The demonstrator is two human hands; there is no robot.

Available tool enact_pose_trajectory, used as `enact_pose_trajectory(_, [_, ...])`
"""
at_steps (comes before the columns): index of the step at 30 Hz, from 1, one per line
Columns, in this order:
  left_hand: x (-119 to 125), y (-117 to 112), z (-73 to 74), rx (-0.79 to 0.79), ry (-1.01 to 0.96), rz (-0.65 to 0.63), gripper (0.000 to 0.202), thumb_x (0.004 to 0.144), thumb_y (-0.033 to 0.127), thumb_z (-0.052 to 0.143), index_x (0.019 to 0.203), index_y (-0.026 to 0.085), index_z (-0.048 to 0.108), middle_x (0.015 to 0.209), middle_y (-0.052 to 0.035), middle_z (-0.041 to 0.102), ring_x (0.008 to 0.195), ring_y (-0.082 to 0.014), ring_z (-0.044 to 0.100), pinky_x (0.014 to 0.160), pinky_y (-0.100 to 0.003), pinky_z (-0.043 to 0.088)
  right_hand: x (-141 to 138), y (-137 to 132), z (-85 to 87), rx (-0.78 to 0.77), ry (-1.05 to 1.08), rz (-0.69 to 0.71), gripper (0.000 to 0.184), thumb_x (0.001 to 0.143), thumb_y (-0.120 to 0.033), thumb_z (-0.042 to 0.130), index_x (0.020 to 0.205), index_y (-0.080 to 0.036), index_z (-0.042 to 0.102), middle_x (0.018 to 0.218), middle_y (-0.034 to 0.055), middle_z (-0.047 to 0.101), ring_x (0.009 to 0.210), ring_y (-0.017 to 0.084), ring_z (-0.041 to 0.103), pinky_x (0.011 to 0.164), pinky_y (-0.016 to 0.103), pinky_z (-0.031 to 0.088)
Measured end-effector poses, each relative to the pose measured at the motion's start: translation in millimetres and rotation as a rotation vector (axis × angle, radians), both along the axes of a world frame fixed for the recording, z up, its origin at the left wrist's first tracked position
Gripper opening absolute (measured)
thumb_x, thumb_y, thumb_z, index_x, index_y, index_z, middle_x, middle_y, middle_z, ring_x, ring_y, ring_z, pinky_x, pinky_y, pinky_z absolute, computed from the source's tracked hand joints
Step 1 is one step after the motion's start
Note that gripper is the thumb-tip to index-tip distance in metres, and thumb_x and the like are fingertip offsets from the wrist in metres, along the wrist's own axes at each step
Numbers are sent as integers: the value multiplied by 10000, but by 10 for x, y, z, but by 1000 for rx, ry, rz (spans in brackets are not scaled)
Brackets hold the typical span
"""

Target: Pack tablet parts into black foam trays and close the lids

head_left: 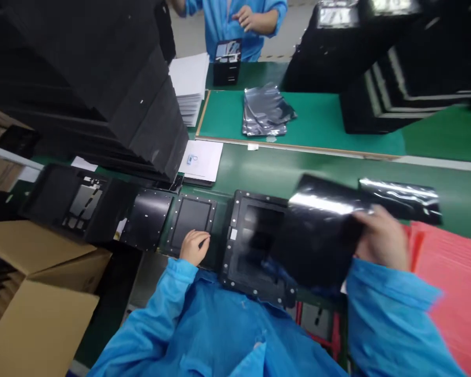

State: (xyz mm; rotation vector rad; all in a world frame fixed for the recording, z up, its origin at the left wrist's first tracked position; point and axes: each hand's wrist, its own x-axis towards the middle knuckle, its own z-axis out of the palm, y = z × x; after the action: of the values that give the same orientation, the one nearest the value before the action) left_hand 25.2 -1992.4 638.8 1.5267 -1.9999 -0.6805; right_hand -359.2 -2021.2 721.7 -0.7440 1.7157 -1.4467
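Right hand (382,238) gripping a glossy black bag (317,225) above the front edge of the worktop (298,178)
The bag looks light, limp and slippery, so its edge seems the place to hold it (the blur makes the grip hard to judge). Nearby, the open left hand (194,247) rests on a riveted black tray (190,222), just beside a larger black frame (255,246). No label can be read.

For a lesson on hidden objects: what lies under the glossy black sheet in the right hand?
A black studded frame lies there, its left part and dark recess showing. The glossy black sheet held by the right hand covers the frame's right side, hiding that part.
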Motion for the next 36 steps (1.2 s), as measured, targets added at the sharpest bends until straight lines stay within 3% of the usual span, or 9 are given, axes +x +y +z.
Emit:
enact_pose_trajectory(5, [96,-121,-40,74,176,-166,236,872,232,483,874,212,719,927,-71,735,899,-198,679,923,-425,517,917,44,-216,169,-131,86,463,477,-410,774,878,-228,634,805,39,697,875,300,649,819,476,510])
enact_pose_trajectory(9, [108,-3,13,182,254,-271,261,878,327,512,1027,212,693,1046,-92,707,1014,-228,647,941,-440,518,944,58,-295,157,295,52,456,558,-502,732,920,-230,671,888,71,691,975,324,611,956,541,420])
enact_pose_trajectory(13, [-33,178,-22,309,266,-400,725,758,470,667,1378,167,446,1408,-161,476,1322,-315,424,1101,-529,367,952,548,-449,183,715,40,471,624,-557,699,956,-224,719,1155,133,632,1157,369,515,1071,560,295])
enact_pose_trajectory(17, [-213,439,-168,433,303,-440,1012,706,430,721,1502,163,155,1544,-185,231,1433,-338,200,1168,-548,231,1225,1415,-741,264,414,-40,621,722,-605,613,1214,-227,617,1261,96,600,1235,299,494,1086,495,328])
enact_pose_trajectory(22, [-353,689,-245,495,389,-292,859,831,277,555,1508,203,31,1578,-143,133,1460,-264,123,1194,-477,184,1402,1941,-992,288,86,-112,690,753,-587,599,1331,-219,513,1340,97,546,1305,284,436,1097,486,323])
enact_pose_trajectory(25, [-558,291,-178,464,383,-180,893,777,208,585,1504,188,67,1575,-138,148,1455,-263,146,1194,-453,176,1135,1517,-1072,172,125,51,767,710,-560,656,1376,-238,453,1426,85,460,1345,283,381,1119,485,291])
enact_pose_trajectory(31, [-1114,-1153,82,390,327,30,512,872,237,525,1368,193,406,1416,-97,462,1346,-213,400,1135,-369,294,426,-139,-1154,-67,131,298,567,797,-527,553,1301,-275,491,1336,61,542,1247,254,489,1063,481,374])
enact_pose_trajectory(33, [-1183,-1340,132,360,297,53,400,882,262,536,1272,182,495,1285,-87,572,1222,-208,524,1079,-358,368,355,-400,-1183,-105,150,342,454,820,-503,534,1215,-279,540,1226,56,610,1109,243,574,981,461,449])
enact_pose_trajectory(36, [-1234,-1270,213,265,204,100,364,877,283,550,1221,165,536,1215,-99,614,1139,-223,573,1032,-362,414,351,-440,-1205,-130,203,352,349,814,-484,548,1088,-270,581,1087,46,655,967,227,608,896,415,497])
